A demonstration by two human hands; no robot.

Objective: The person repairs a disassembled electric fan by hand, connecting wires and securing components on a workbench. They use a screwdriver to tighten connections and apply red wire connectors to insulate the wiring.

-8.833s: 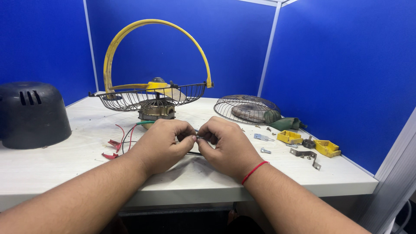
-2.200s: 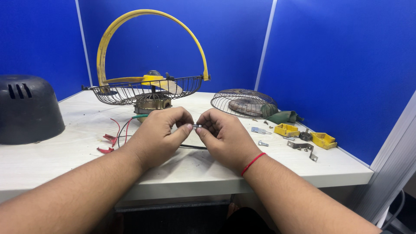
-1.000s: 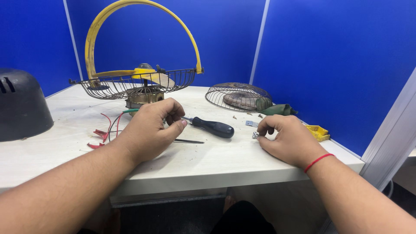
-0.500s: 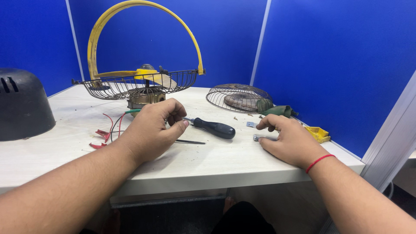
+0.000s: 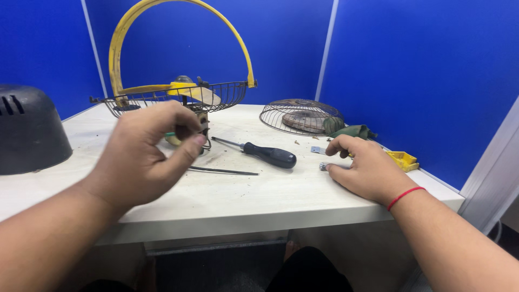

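Over bench (image 5: 238, 200), head view: left hand (image 5: 148, 157) raised, blurred, fingers curled, thumb and forefinger pinched near small part; whether it holds anything, cannot tell. Beyond it, wire basket with yellow hoop (image 5: 178, 92), motor underneath. Just right of left hand: thin black rod (image 5: 224, 171) and black-handled screwdriver (image 5: 265, 153), both lying free. Right hand (image 5: 365, 167) flat on bench, fingertips at small metal part (image 5: 323, 166), not gripping. Behind right hand: wire fan guard (image 5: 300, 114), yellow piece (image 5: 403, 159). Fan apart, reassembly not begun.
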